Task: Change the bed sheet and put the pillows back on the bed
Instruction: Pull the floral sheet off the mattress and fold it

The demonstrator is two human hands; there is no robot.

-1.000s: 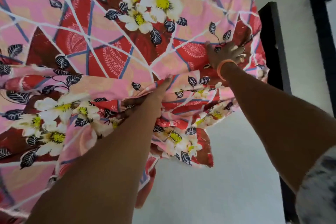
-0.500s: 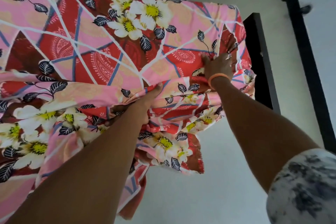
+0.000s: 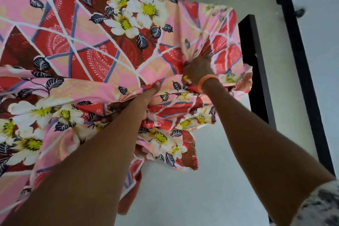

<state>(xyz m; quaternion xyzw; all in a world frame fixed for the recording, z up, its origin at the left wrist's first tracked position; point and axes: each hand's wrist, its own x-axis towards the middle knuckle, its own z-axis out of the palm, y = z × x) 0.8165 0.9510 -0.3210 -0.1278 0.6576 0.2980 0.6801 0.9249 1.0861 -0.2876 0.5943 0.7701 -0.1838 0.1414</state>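
At bed's far right corner, right hand (image 3: pixel 199 69) bunches floral sheet (image 3: pixel 95 47); left hand (image 3: pixel 135 102) clamps hanging edge; tucking stage; next, pull taut, tuck under.

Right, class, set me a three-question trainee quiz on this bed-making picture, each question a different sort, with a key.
1. True or false: the right hand is bunching the floral sheet near the mattress corner.
2. Which wrist wears the orange band? A left, B right, C both.
3. Fill in: the left hand grips a fold of the ____.

Key: 1 true; 2 B; 3 sheet.
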